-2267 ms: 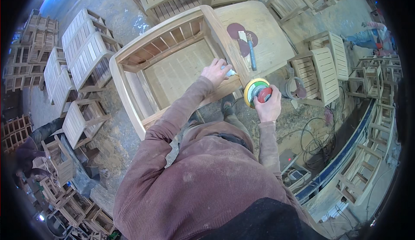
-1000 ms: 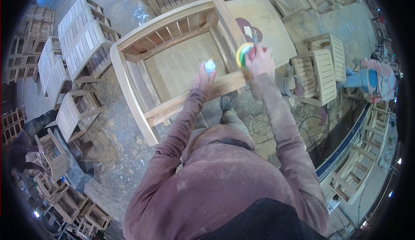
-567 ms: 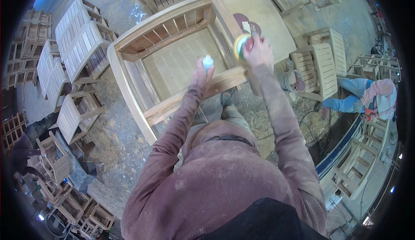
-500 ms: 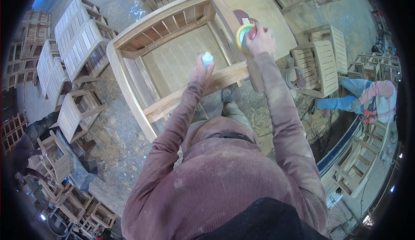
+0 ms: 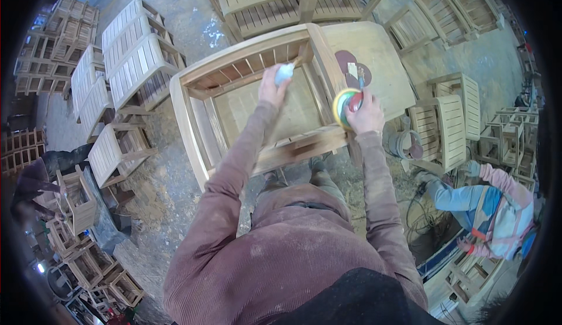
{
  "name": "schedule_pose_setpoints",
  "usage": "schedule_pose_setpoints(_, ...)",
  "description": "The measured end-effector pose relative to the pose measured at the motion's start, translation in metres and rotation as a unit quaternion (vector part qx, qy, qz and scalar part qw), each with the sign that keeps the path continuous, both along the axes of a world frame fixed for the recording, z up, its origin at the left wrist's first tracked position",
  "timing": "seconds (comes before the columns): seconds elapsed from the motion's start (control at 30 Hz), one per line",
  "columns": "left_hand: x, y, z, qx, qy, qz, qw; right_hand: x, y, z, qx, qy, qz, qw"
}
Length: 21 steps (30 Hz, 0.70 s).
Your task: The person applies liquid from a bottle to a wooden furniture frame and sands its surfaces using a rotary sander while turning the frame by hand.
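My left hand (image 5: 271,89) is closed around a small white-and-pale-blue bottle (image 5: 284,73) with an orange-brown tip. It holds the tilted bottle above the slatted wooden furniture frame (image 5: 186,132), toward the frame's far right inside corner. My right hand (image 5: 370,114) grips a round disc-shaped thing (image 5: 339,107) with a yellow-green rim and a red middle, by the frame's right side. Beyond that hand, dark brown round discs (image 5: 344,59), a small white rectangle and a thin pale-blue-handled item (image 5: 362,79) lie on a pale board (image 5: 386,50).
Slatted wooden tables (image 5: 140,61) stand at left, with more benches (image 5: 263,3) beyond the frame. A bucket (image 5: 400,143) and small slatted tables (image 5: 451,132) are at right. A person (image 5: 497,208) bends nearby at lower right; cables (image 5: 424,216) lie on the floor.
My left hand has carried the bottle farther across the frame and tilted it. My right hand has come nearer with the disc. The whole view has shifted, and the person at right has changed posture.
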<state>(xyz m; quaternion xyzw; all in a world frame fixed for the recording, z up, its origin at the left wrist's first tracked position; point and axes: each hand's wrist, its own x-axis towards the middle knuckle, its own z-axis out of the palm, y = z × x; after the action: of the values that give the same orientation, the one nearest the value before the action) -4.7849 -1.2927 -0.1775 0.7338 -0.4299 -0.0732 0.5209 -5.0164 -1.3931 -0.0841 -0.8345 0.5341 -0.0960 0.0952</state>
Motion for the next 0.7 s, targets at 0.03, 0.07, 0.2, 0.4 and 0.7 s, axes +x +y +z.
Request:
schedule_pose_setpoints(0.03,0.015,-0.017,0.014,0.025,0.011,-0.005,1.0,-0.003,0.001,0.0,-0.003,-0.003,-0.002,1.0)
schedule_pose_setpoints(0.07,0.034,-0.033,0.02,0.046,-0.027,-0.014,0.998,-0.002,0.002,0.002,0.005,-0.009,0.009,1.0)
schedule_pose_setpoints(0.2,0.094,-0.095,0.032,0.15,-0.137,-0.082,0.976,-0.003,0.004,0.002,0.006,-0.036,0.031,0.999)
schedule_pose_setpoints(0.4,0.11,-0.146,0.045,0.337,-0.218,-0.104,0.91,-0.023,-0.012,0.007,0.043,-0.039,-0.02,0.998)
schedule_pose_setpoints(0.7,0.108,-0.158,0.051,0.355,-0.264,-0.101,0.891,-0.029,-0.014,0.011,0.016,-0.03,-0.007,0.999)
